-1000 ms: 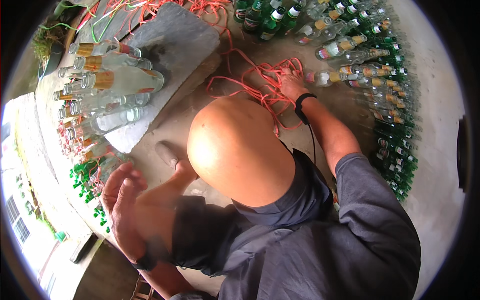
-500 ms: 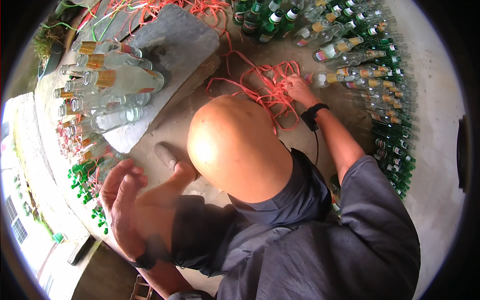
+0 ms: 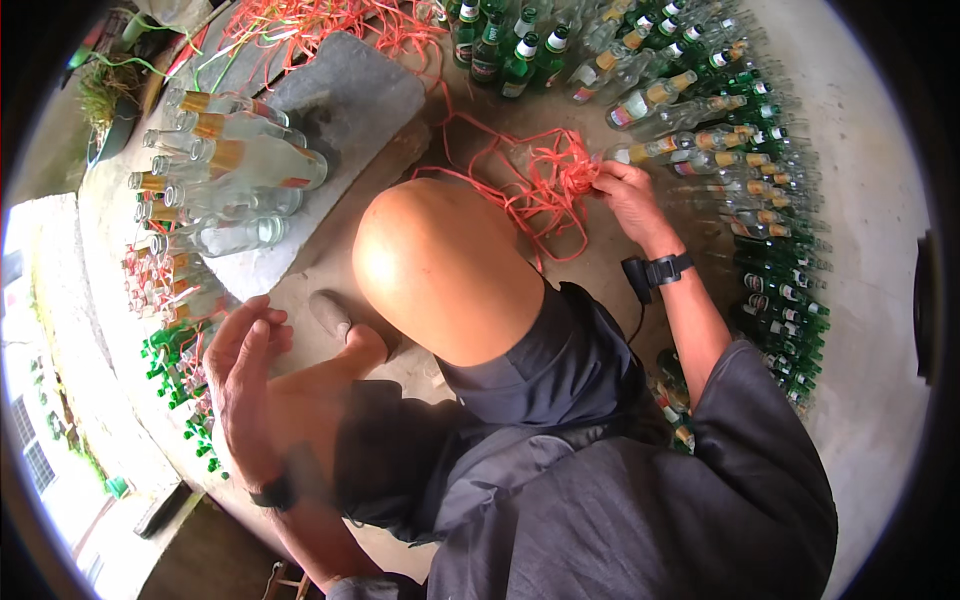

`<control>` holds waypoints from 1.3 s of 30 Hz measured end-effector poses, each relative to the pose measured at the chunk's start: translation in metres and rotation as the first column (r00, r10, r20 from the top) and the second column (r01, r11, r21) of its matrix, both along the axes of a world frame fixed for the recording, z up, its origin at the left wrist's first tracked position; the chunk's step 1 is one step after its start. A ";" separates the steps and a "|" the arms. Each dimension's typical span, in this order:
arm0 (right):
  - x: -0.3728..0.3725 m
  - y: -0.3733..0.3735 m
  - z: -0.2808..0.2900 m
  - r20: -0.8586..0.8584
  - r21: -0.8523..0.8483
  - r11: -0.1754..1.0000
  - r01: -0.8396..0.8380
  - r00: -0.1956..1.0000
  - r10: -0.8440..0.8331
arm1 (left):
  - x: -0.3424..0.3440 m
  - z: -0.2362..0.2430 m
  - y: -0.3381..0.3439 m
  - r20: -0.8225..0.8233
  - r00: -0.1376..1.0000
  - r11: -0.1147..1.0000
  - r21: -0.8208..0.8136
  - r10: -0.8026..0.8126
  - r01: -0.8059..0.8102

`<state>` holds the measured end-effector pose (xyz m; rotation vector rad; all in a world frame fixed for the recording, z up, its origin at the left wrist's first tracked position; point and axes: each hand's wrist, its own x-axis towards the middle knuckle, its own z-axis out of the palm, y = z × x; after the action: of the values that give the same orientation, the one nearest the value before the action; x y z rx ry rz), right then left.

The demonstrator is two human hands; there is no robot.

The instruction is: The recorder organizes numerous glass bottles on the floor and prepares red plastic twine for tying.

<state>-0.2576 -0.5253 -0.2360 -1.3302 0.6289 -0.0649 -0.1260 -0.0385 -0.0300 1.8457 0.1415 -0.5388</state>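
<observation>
My right hand [image 3: 635, 203] reaches out past my raised knee, its fingertips pinched on a loose tangle of red plastic twine [image 3: 552, 180] that lies on the floor. My left hand [image 3: 246, 370] hovers at the left, fingers loosely bent and a little apart, with nothing visible in it. Beyond that hand, a group of clear glass bottles [image 3: 262, 160] with gold neck labels stands at a grey stone slab [image 3: 345, 95].
Green bottles [image 3: 518, 65] stand at the top. Dense rows of clear and green bottles [image 3: 755, 185] curve along the pale wall [image 3: 875, 250] on the right. More red twine [image 3: 320, 35] is heaped behind the slab. Small green bottles [image 3: 170, 360] stand at far left.
My right hand has shifted right and slightly nearer, drawing part of the red twine with it. My left hand stays nearly in place. The view has turned slightly.
</observation>
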 end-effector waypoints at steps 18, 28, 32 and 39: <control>-0.020 0.054 0.122 0.411 0.488 0.851 -0.193 0.911 -0.029 | -0.071 0.055 -0.133 0.098 0.971 0.919 -0.314 -0.220 0.240; -0.026 0.085 0.156 0.390 0.581 0.766 -0.274 0.920 0.033 | -0.089 0.018 -0.203 0.203 0.867 0.794 -0.349 -0.455 0.498; -0.027 0.094 0.161 0.365 0.540 0.796 -0.272 0.928 0.069 | -0.089 0.004 -0.207 0.343 0.835 0.827 -0.220 -0.430 0.517; -0.029 0.103 0.174 0.336 0.507 0.838 -0.200 0.941 0.021 | -0.087 0.007 -0.195 0.111 0.923 0.785 -0.495 -0.368 0.373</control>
<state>-0.2864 -0.4219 -0.0617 -0.7801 0.2565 -0.0045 -0.2133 -0.2339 -0.0227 1.3490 -0.3562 -0.7599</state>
